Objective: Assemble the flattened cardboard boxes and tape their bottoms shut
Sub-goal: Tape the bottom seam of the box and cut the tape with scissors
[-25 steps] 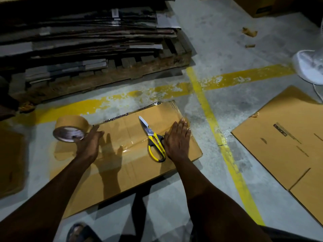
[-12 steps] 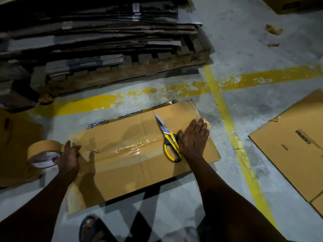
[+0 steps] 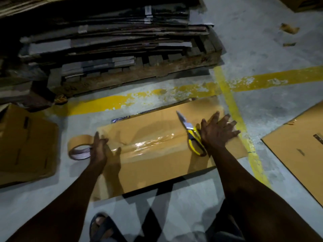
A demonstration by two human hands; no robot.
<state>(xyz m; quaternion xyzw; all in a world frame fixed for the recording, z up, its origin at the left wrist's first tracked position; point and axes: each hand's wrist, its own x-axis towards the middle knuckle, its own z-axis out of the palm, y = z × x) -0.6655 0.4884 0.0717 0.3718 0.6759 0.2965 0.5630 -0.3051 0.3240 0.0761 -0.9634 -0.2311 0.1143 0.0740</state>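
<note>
Centrally, the right grip (image 3: 218, 134) is pressed flat, fingers spread, on the cardboard box (image 3: 157, 168) beside the scissors (image 3: 190, 133); the tape roll (image 3: 77, 139) is held by the left grip (image 3: 98, 151).

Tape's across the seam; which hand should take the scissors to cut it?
Right. The right hand lies flat on the box right beside the scissors; the left hand is across the box at the tape roll.

1x tape (image 3: 79, 147), 1x scissors (image 3: 191, 135), 1x pallet (image 3: 139, 76)
</note>
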